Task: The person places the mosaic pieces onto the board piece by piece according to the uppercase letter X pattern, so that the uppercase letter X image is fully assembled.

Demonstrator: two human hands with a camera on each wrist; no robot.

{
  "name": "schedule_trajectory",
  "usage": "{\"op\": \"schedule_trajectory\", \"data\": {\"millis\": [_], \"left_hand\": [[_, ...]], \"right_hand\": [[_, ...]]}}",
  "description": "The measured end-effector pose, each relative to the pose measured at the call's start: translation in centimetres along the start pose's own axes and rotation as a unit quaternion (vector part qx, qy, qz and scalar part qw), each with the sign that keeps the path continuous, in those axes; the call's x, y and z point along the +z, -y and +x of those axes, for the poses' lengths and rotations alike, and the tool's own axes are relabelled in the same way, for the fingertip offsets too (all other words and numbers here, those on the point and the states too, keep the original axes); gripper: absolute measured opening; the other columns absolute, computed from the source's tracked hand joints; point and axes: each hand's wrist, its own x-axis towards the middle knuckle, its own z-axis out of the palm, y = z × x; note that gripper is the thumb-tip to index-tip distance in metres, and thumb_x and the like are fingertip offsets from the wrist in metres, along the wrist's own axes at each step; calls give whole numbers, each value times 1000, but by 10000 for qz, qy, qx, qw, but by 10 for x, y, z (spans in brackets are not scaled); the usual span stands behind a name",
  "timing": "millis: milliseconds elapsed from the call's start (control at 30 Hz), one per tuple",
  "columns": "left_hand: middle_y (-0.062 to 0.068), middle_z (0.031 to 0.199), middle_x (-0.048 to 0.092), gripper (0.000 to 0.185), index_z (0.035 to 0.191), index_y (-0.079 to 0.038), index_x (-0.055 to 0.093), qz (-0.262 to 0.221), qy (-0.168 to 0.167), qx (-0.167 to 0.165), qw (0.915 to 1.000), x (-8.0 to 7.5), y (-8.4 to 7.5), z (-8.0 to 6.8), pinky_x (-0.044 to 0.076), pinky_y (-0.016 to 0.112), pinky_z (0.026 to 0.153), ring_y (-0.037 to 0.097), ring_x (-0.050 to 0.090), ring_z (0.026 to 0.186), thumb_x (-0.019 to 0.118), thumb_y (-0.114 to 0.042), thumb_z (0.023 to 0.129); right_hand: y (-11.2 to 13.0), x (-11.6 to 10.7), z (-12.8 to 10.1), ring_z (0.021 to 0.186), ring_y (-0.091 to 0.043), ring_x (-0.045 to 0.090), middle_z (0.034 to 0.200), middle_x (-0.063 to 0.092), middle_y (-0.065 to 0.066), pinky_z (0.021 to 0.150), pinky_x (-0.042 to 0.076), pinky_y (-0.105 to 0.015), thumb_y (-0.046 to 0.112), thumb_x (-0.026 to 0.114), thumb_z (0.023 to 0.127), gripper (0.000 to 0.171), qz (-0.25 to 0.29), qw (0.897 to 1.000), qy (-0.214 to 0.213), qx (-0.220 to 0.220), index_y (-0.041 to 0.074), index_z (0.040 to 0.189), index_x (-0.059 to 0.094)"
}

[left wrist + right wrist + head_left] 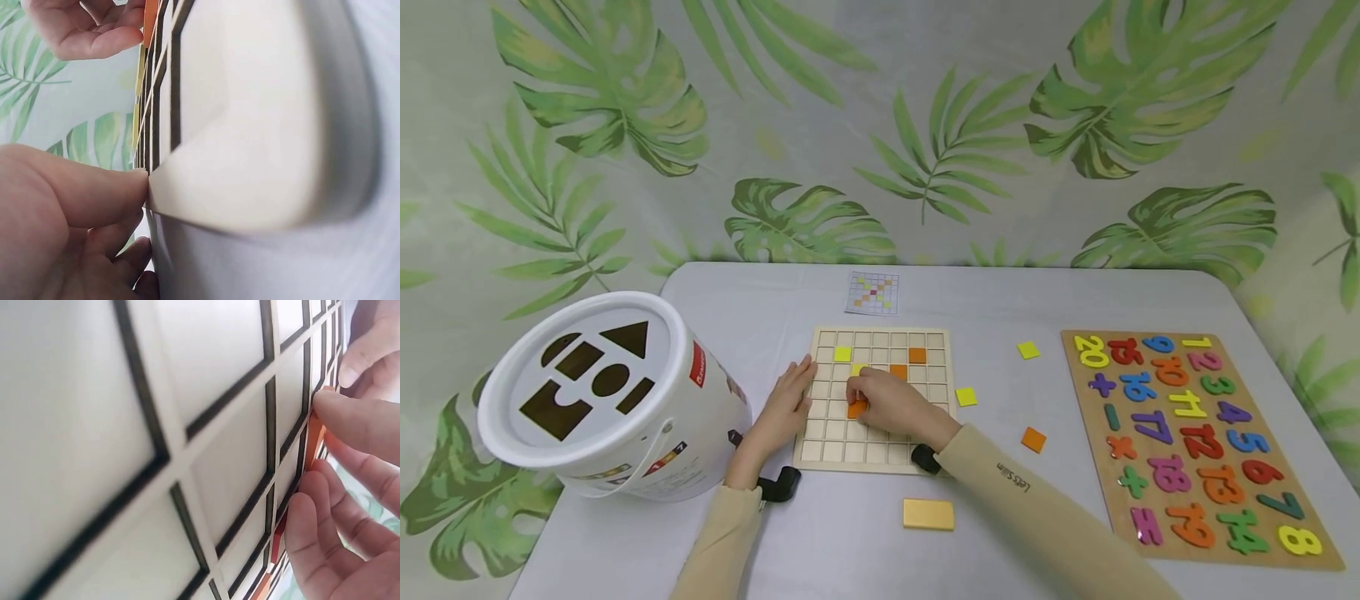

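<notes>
Grid board [824, 467]: wooden, square compartments, looks 7 x 7. Sits mid-table on white cloth. In it, head view: two yellow tiles [843, 354] upper left, one partly behind the right hand [891, 402]; two orange tiles [917, 356] upper right; one more, the gripped orange tile [857, 409], left of centre in the lower half. Right wrist view adds one red tile [279, 537] in the grid, near the fingertips.

Right hand: thumb and fingers pinched on that orange tile, at its compartment. Left hand [785, 403]: fingers extended, resting along the board's left edge, thumb touching the rim. Hands near each other, not touching.

Bucket [715, 417], left: one lid, six cutouts; contents too dark to tell.

Number board [1093, 446], right: 20 numbers, 5 sign pieces, all in place.

Loose on cloth right of grid: two yellow tiles, one orange. Also one patterned card [872, 292] behind the grid, one yellowish block [928, 514] in front.
</notes>
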Motion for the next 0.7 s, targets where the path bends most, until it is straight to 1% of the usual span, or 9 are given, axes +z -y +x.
{"op": "schedule_trajectory", "data": {"millis": [200, 300, 400, 467, 533, 633, 700], "left_hand": [[22, 154, 20, 54, 143, 12, 31, 22, 0, -3, 10000, 0, 1, 0, 7, 53, 113, 42, 10, 141, 47, 10, 91], [23, 153, 21, 54, 142, 12, 32, 25, -19, 26, 10000, 1, 1, 0, 7, 53, 113, 43, 10, 141, 47, 10, 91], [23, 153, 21, 54, 142, 12, 32, -2, -30, 41, 10000, 1, 1, 0, 7, 53, 113, 43, 11, 141, 47, 10, 91], [23, 153, 21, 54, 142, 12, 32, -5, -25, 38, 10000, 1, 0, 0, 7, 52, 114, 42, 10, 141, 47, 10, 91], [24, 153, 21, 54, 142, 13, 32, -13, -35, 49, 10000, 2, 1, 0, 8, 53, 113, 43, 11, 141, 47, 10, 91], [24, 153, 21, 54, 142, 13, 32, 5, -36, 56, 10000, 2, 1, 0, 8, 53, 113, 43, 11, 141, 47, 11, 90], [24, 153, 21, 54, 142, 13, 32, 10, -43, 45, 10000, 2, 2, 0, 7, 54, 113, 43, 11, 141, 47, 11, 91]], "right_hand": [[0, 1, 0, 70, -14, 47, 81, 52, 0, 61, 42, -24, 1, 73, 78, 19, 10, 9999, -53, 103, 11, 88, 62], [-1, -2, -3, 73, -14, 48, 84, 53, -2, 63, 43, -25, 4, 73, 80, 17, 252, 9996, 35, 117, 11, 92, 63], [-7, -8, -8, 75, -15, 48, 86, 54, -3, 66, 44, -26, 6, 71, 83, 15, 673, 9977, 35, 92, 9, 95, 63], [-14, -15, -15, 77, -15, 49, 87, 55, -3, 68, 45, -27, 4, 68, 84, 14, 975, 9952, -51, 90, 8, 96, 64], [-24, -23, -24, 79, -16, 50, 87, 57, -3, 70, 46, -27, 2, 66, 84, 14, 1204, 9924, -228, 68, 6, 97, 64], [-42, -36, -41, 81, -16, 53, 88, 60, -2, 72, 48, -29, -1, 65, 84, 15, 1460, 9878, -508, 197, 3, 98, 65], [-57, -43, -54, 82, -17, 54, 90, 61, -2, 73, 49, -30, -1, 66, 84, 16, 1494, 9858, -696, 334, 2, 99, 65]]}}
